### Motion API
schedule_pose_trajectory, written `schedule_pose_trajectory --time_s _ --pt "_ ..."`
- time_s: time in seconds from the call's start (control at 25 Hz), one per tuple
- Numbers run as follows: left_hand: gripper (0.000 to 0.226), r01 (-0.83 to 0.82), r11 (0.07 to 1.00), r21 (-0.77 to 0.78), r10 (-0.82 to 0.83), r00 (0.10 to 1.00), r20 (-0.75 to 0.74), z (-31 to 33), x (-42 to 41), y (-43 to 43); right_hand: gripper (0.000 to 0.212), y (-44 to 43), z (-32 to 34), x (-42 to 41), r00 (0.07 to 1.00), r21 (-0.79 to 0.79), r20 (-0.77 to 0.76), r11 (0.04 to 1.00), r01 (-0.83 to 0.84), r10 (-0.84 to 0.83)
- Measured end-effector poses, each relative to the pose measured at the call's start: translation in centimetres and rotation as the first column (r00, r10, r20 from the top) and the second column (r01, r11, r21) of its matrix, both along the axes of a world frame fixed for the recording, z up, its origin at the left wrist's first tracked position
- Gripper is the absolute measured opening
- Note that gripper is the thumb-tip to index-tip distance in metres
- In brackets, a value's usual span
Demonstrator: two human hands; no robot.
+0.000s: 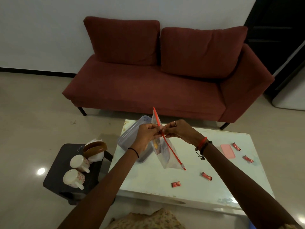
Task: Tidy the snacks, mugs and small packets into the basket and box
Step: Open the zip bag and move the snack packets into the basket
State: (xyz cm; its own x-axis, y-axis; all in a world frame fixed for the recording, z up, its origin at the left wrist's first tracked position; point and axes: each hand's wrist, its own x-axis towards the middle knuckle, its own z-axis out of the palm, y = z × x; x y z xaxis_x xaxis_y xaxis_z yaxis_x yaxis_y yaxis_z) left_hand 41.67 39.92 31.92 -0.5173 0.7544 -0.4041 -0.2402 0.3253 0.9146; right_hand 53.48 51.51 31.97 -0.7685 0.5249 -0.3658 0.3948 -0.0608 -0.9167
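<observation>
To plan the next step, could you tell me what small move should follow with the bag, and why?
Probably pull the zip apart: the left hand and right hand pinch it on the bag, it looks closed, and red packets lie loose on the table.

- Small red packets (206, 176): four, all loose on the worktop (148, 180).
- Mugs (80, 163): two, white with a red pattern, both on the dark side table (55, 176).
- Perforated basket (132, 135): one.
- Clear zip bag (167, 157) with a red seal: one.
- Pink flat rectangular item (228, 151): one.
- Brown tissue holder (94, 148): one.
- Worktop: one. Side table: one.
- Red sofa (148, 90): one, with two back cushions (125, 40).
- Hands in view: two, the left hand (146, 134) and the right hand (179, 129).
</observation>
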Motion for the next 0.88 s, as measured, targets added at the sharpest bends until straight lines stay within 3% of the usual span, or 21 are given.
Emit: schedule_pose_trajectory --time_s 0.2,0.44,0.52,0.68,0.88 --pt "0.025 -0.012 1.0 0.009 0.012 1.0 0.006 -0.4 0.2 -0.2 0.025 -0.8 0.1 -1.2 0.984 0.319 0.177 0.946 -0.058 0.001" --pt "0.018 -0.02 0.998 0.065 0.017 0.999 0.047 -0.8 -0.7 -0.6 0.013 0.1 0.6 -0.4 0.978 0.177 0.079 0.968 0.176 -0.192" --pt "0.01 -0.039 0.999 0.014 0.039 0.999 -0.013 -1.2 -1.2 -1.0 0.013 1.0 0.5 0.4 0.965 0.152 0.052 0.957 0.248 -0.258" --pt "0.017 -0.124 0.992 -0.028 0.111 0.956 -0.271 -2.3 -3.0 -1.9 0.02 2.2 -0.2 1.9 0.939 0.248 0.073 0.918 0.308 -0.335" --pt "0.012 -0.043 0.999 -0.009 0.032 0.855 -0.518 -3.2 -4.2 -2.3 0.011 2.5 -1.0 2.4 0.917 0.416 0.105 0.855 0.31 -0.384"
